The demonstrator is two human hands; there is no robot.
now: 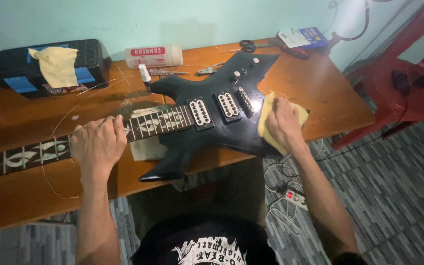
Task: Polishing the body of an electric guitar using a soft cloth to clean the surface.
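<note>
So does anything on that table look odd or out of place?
Yes: the black electric guitar has no strings over its pickups, and loose wire strings trail across the wooden table. The guitar's lower horn overhangs the front edge.
</note>
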